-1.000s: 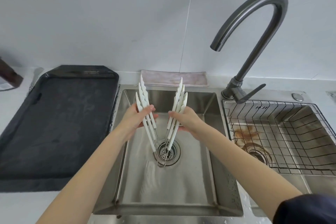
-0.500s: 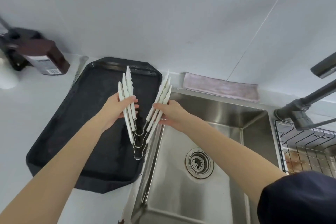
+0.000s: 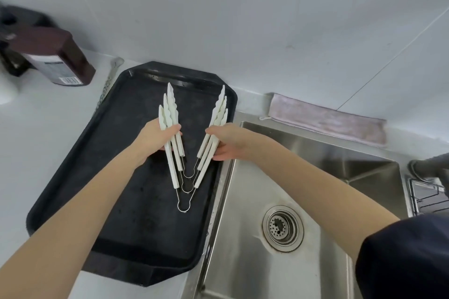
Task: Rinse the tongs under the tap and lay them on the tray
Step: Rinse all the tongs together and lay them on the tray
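Note:
Three white tongs [image 3: 175, 172] with wire hinges are nested in a V over the black tray [image 3: 102, 160]. My left hand [image 3: 155, 137] grips their left arms. My right hand [image 3: 224, 139] grips their right arms. The white tips point away from me and the wire loops hang near the tray's middle. Whether the loops touch the tray I cannot tell. The tap is almost out of view at the right edge.
A steel sink [image 3: 291, 177] with a round drain [image 3: 283, 227] lies right of the tray. A pink cloth [image 3: 325, 120] rests behind the sink. A dark brown bottle [image 3: 57, 56] stands at the back left. A wire rack [image 3: 427, 196] shows at the far right.
Both hands carried the tongs from above the sink drain leftward to over the tray. My view has swung left, so the tap has left the frame.

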